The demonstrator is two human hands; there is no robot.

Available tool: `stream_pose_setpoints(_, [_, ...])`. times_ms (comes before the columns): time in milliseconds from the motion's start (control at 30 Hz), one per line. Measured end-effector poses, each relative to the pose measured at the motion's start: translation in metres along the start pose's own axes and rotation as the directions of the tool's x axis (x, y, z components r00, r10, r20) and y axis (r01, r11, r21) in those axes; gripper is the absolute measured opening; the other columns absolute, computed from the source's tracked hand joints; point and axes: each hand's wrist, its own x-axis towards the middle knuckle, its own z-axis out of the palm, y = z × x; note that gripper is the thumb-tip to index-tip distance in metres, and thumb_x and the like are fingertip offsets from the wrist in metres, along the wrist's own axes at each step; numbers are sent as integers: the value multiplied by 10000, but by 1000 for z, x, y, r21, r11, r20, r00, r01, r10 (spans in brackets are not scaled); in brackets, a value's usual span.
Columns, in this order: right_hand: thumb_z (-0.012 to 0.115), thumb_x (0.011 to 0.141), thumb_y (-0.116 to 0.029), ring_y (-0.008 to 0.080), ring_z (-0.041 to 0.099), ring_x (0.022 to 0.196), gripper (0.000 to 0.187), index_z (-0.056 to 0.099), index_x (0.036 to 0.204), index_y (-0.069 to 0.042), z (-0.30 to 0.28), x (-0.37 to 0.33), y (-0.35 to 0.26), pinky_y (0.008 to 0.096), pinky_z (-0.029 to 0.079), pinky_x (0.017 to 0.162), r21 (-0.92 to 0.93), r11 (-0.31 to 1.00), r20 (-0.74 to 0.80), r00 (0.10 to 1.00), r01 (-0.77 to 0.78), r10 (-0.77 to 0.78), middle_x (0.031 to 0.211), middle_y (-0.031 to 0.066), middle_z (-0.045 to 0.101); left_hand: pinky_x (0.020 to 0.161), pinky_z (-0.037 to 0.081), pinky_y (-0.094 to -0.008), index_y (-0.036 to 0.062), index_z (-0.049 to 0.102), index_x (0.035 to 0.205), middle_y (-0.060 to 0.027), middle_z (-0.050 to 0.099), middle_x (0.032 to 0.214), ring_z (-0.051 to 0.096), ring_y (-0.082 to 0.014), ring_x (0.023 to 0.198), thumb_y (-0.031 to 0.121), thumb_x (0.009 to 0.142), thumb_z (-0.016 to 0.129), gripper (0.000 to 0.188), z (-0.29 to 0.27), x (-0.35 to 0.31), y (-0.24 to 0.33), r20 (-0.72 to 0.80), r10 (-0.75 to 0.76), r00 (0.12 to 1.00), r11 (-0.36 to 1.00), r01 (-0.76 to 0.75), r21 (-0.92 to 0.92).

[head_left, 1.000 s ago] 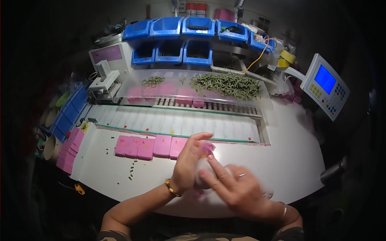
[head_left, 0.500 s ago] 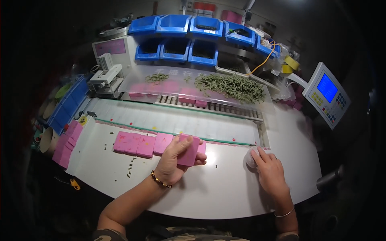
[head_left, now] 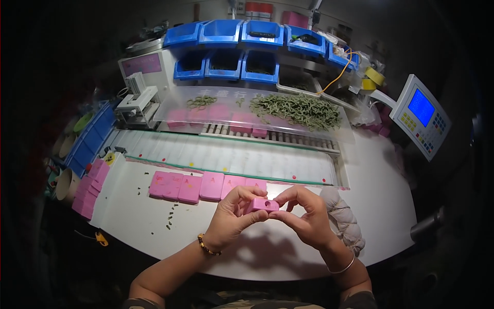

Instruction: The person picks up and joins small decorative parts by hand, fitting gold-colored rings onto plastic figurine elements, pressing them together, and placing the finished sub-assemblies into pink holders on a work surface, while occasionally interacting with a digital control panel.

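Note:
A pink block (head_left: 259, 205) with a round dark hole in its edge is tilted above the white table between my hands. Fingers and thumb of my left hand (head_left: 231, 216) grip its left end. At its right end, my right hand (head_left: 304, 213) is closed in a pinch, thumb and fingertips on the corner beside the hole. Whether a small piece also sits in that pinch is hidden. Behind my hands lies a row of flat pink blocks (head_left: 211, 186), some with red marks. A lumpy off-white cloth bundle (head_left: 342, 219) rests beside my right forearm.
A flat conveyor (head_left: 247, 160) with green edging runs across behind the blocks. Green curled pieces (head_left: 296, 110) lie heaped on a clear sheet beyond it. Blue bins (head_left: 221, 32) stand at the back, a control panel (head_left: 423, 116) at right, stacked pink blocks (head_left: 91, 188) at left.
My right hand has left the cloth bundle and come left to the pink block. My left hand has turned the block so its holed edge shows.

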Motion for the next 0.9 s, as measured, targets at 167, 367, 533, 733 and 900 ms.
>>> stream_pose_setpoints(167, [754, 811, -88, 125, 616, 821, 209, 645, 973, -14, -2, 4, 7, 251, 476, 670, 91, 994, 5, 998, 64, -64, 947, 65, 662, 940, 503, -396, 48, 579, 1108, -140, 611, 1213, 597, -239, 1129, 105, 783, 782, 387, -32, -2, 12, 135, -286, 949, 955, 294, -44])
stream_pose_setpoints(367, [685, 863, -34, 127, 624, 893, 266, 614, 1114, 16, 3, 20, 9, 246, 497, 749, 518, 821, 109, 971, -239, 213, 1036, 67, 649, 873, 512, -312, 6, 581, 1171, -71, 649, 1078, 622, -156, 999, 51, 800, 760, 414, -26, 12, 48, 216, -350, 912, 936, 332, 116])
stream_pose_setpoints(533, [780, 774, -173, 245, 560, 1123, 679, 461, 1355, -25, 3, 25, 42, 323, 504, 808, -138, 976, 49, 983, -169, 178, 1293, 152, 542, 790, 513, -291, 14, 622, 1028, -62, 642, 1018, 616, -156, 925, 132, 684, 835, 421, -84, 47, 49, -328, -67, 942, 665, 287, 690])
stream_pose_setpoints(733, [819, 701, -211, 374, 409, 1276, 868, 362, 1399, 29, 20, 27, 53, 432, 374, 1054, -460, 887, 174, 983, 34, 52, 1384, 222, 424, 831, 495, -355, 10, 640, 922, -134, 634, 970, 616, -275, 931, 296, 666, 819, 423, -168, 65, 39, -302, 365, 881, 25, 315, 949])
stream_pose_setpoints(900, [837, 651, -207, 415, 424, 1220, 919, 357, 1394, 41, 37, 36, 64, 452, 353, 1059, -439, 898, 220, 972, 23, 82, 1321, 230, 463, 832, 489, -382, 28, 636, 962, -133, 606, 996, 595, -302, 925, 391, 704, 810, 478, -170, 84, 35, -291, 399, 870, -72, 346, 935])
